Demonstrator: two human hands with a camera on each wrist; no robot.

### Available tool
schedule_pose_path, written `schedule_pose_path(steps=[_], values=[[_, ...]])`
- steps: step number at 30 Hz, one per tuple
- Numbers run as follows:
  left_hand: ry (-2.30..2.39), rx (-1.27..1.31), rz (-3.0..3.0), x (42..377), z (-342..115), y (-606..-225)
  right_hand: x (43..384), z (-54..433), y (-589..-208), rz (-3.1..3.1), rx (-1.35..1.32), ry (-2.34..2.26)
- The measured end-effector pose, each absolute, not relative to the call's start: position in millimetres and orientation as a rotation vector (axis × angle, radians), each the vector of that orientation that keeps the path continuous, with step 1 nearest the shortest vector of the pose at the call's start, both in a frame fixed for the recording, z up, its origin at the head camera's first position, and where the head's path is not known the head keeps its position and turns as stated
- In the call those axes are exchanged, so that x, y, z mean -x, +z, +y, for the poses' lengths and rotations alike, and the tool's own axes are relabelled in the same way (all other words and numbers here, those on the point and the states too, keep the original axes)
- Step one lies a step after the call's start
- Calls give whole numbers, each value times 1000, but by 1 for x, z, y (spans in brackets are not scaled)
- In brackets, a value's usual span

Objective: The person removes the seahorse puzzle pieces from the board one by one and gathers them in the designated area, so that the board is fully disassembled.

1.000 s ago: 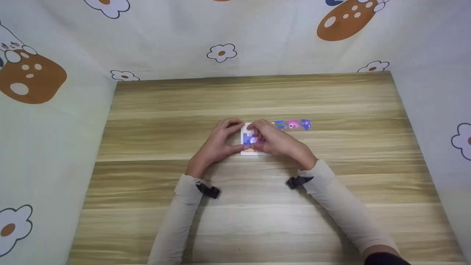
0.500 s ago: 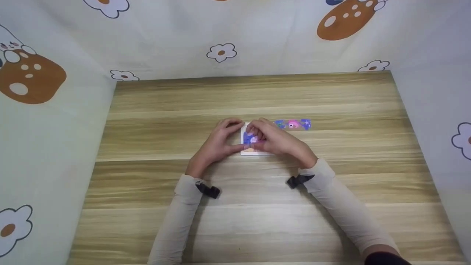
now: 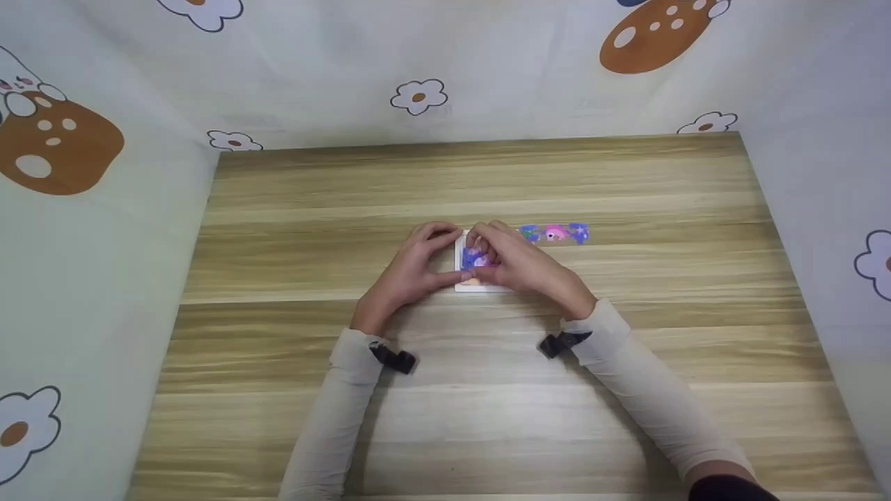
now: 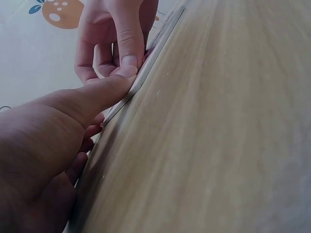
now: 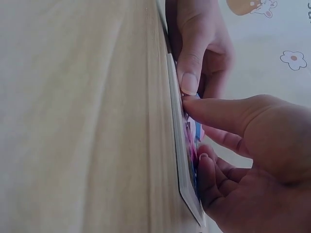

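Note:
A small white-rimmed puzzle tray [image 3: 458, 263] lies flat on the table, holding blue, pink and orange pieces. My left hand [image 3: 415, 270] grips it from the left, fingers at its upper left corner and thumb reaching over the lower part. From the right, my right hand [image 3: 521, 263] covers much of the tray. Its thumb and curled fingers pinch a blue puzzle piece [image 5: 198, 130], which stands slightly raised in the right wrist view. Both thumbs meet over the tray. The right hand hides the tray's right side.
A short row of blue and pink puzzle pieces [image 3: 555, 234] lies just right of the tray's top. The wood-grain table [image 3: 445, 417] is bordered by patterned cloth walls [image 3: 487, 69] at the back and sides. Black straps with small boxes [image 3: 394, 358] sit on both wrists.
The blue part of the picture visible inside the tray has shifted slightly beneath the right fingers. Both hands stay nearly in place.

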State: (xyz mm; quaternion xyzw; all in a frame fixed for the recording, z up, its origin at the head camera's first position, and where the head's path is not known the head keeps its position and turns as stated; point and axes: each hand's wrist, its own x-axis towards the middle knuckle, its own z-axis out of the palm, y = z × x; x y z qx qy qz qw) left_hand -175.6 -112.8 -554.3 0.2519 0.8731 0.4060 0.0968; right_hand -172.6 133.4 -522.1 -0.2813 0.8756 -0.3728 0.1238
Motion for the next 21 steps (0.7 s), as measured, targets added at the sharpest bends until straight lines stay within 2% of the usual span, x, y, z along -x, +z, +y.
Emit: schedule_pose_path(steps=[21], values=[[1209, -726, 2578, 175, -113, -555, 169, 132, -518, 2599, 788, -1002]])
